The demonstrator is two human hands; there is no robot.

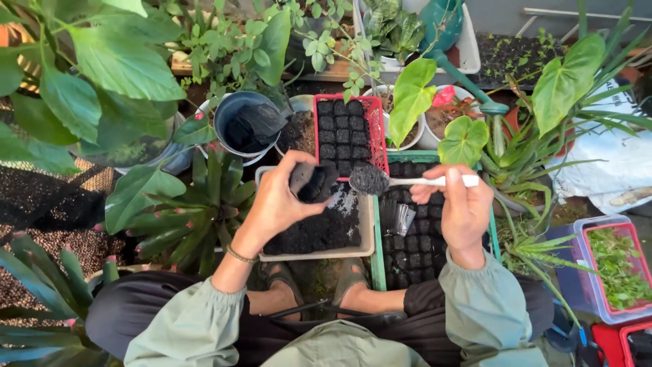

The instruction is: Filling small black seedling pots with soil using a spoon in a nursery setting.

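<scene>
Crowded garden corner, potted plants all round a beige soil tray (367, 231). Above the tray, left hand (278, 204) clamps a small black pot (311, 182), tilted toward the spoon (407, 181) — right hand (464, 207) fingers pinch its handle, soil heaped level.

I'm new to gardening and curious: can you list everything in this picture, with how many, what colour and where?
Small pot: one, black, in left hand.
Spoon: one, white, heaped with dark soil, in right hand.
Soil tray: one, beige, centre.
Basket: one, red, filled black pots, behind tray.
Crate: one, green, black pots, right of tray.
Bucket: one, dark, upper middle.
Watering can: one, teal, top.
Leafy plants: many, green, all around.
Left hand: holds pot.
Right hand: holds spoon.
</scene>
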